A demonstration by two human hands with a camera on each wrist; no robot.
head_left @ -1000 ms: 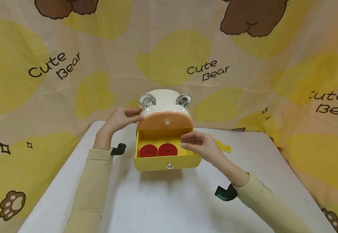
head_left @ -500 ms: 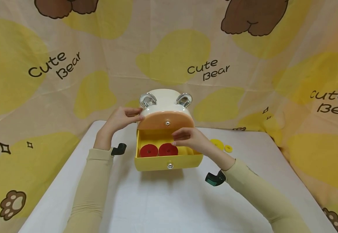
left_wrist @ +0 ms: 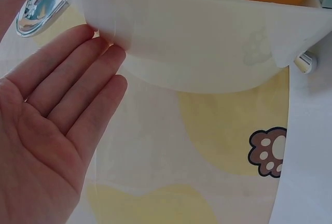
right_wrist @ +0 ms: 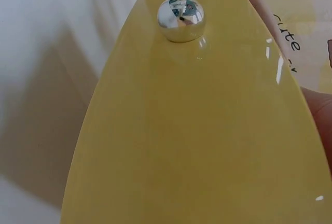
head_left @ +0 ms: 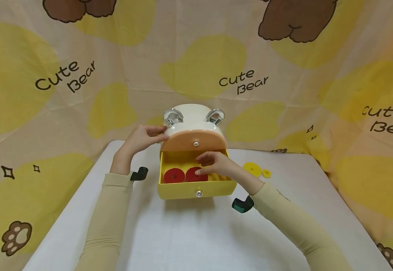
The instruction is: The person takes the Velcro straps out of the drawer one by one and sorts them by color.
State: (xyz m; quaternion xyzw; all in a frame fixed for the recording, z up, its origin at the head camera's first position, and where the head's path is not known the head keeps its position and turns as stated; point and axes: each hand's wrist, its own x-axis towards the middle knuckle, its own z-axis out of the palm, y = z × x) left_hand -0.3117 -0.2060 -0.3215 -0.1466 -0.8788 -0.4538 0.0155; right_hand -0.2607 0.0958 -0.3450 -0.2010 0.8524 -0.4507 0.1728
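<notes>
From where I stand, it's the right hand (head_left: 220, 165) that has moved: a second ago it hung over the right side of the pulled-out yellow drawer (head_left: 179, 191), and now it has slid inward, its thumb across the front of the red disc on the right (head_left: 193, 177). Thumb and fingers stand apart there, so that grip has nothing visibly held in it; whether the thumb actually touches the disc I can't tell, and from the right wrist the drawer front hides most of the hand. The disc sits in the drawer, just behind its front wall, close beside the other red disc (head_left: 174, 173). I'd judge the shift puts the thumb and fingers within reach of it. The left hand (head_left: 142, 139) hasn't budged: its fingers lie straight, fingertips against the side of the white box (head_left: 194, 113), grip clamped on nothing, as though steadying it. A yellow disc (head_left: 252, 170) and a small yellow ring (head_left: 266, 173) lie on the bench (head_left: 182, 241), right of the drawer.
</notes>
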